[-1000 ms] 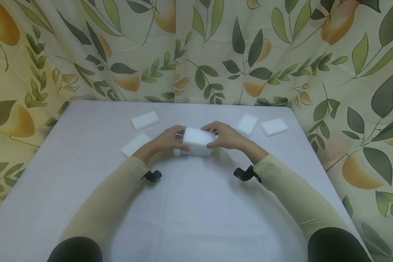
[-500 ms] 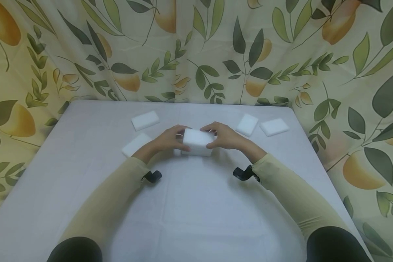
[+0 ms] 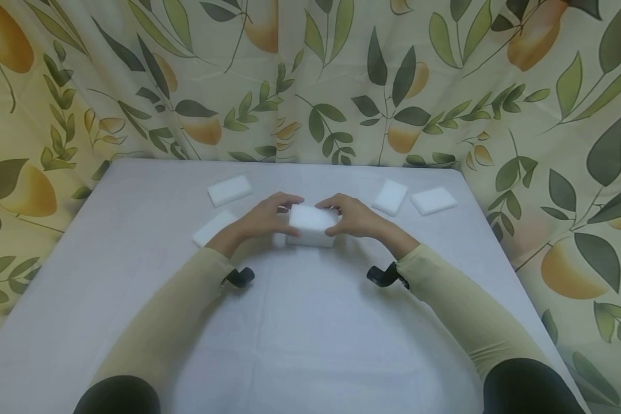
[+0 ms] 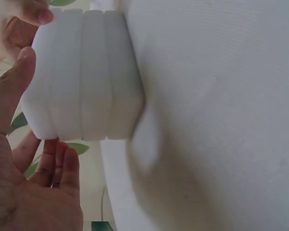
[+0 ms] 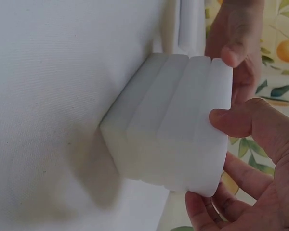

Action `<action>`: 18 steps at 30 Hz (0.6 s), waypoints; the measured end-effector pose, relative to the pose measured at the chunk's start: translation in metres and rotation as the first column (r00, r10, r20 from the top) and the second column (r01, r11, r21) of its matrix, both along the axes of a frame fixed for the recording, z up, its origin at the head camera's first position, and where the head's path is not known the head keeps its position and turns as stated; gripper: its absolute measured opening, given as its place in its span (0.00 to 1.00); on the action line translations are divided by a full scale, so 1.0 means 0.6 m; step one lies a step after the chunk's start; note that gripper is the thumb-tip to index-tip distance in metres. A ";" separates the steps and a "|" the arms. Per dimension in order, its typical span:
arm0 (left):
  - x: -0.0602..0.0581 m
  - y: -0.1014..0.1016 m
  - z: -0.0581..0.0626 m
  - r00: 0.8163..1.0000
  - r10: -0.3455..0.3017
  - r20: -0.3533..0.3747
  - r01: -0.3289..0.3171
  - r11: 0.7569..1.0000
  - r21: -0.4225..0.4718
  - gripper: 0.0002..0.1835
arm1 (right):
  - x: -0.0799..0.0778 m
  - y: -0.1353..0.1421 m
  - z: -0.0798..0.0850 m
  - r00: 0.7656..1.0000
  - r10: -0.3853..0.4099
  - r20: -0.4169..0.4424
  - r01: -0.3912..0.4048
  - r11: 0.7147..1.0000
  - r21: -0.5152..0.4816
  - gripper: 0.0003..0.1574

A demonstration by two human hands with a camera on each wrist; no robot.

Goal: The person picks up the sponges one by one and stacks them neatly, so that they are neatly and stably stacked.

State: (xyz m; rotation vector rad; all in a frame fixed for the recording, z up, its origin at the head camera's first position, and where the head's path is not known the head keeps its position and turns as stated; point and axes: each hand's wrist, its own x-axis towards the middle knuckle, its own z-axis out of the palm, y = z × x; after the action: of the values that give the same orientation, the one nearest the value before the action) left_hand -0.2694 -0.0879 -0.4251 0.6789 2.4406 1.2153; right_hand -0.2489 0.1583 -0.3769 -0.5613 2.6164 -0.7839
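Several white sponge blocks are stacked flat in a neat pile (image 3: 313, 230) on the table, their seams showing in both wrist views. My right hand (image 3: 359, 217) pinches the top sponge (image 5: 214, 96), thumb on the near long side and fingertips curled at the end. At the opposite end is my left hand (image 3: 264, 218), its thumb right at the near top edge. The left fingers (image 4: 70, 168) are loosely extended beside the pile's end, a little raised at the back in the head view. The pile's far side is hidden in the head view.
Two loose white sponges lie left of the pile, one farther back (image 3: 229, 191) and one (image 3: 214, 228) partly behind the left wrist. Another two, a tilted sponge (image 3: 390, 197) and a flat one (image 3: 433, 200), lie at the back right. A fruit-patterned curtain (image 3: 331, 86) hangs behind the table.
The left hand has loosened and lifted slightly, its fingers spreading away from the top sponge. The right hand and the pile have barely moved; the loose sponges lie as before.
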 end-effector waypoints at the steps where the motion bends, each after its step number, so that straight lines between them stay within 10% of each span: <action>1: 0.000 0.000 0.003 1.000 0.001 -0.008 -0.001 1.000 0.003 0.43 | 0.000 0.000 0.000 1.000 -0.002 0.001 0.002 1.000 0.002 0.40; 18: -0.010 0.017 0.011 0.993 -0.042 -0.112 0.032 0.995 -0.092 0.38 | -0.003 0.009 -0.004 1.000 0.022 -0.014 -0.022 1.000 -0.019 0.40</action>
State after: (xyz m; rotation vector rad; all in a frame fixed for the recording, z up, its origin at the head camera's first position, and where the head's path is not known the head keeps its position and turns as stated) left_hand -0.2752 -0.0779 -0.4184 0.7834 2.5463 1.0725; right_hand -0.2509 0.1635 -0.3794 -0.6019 2.6130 -0.8014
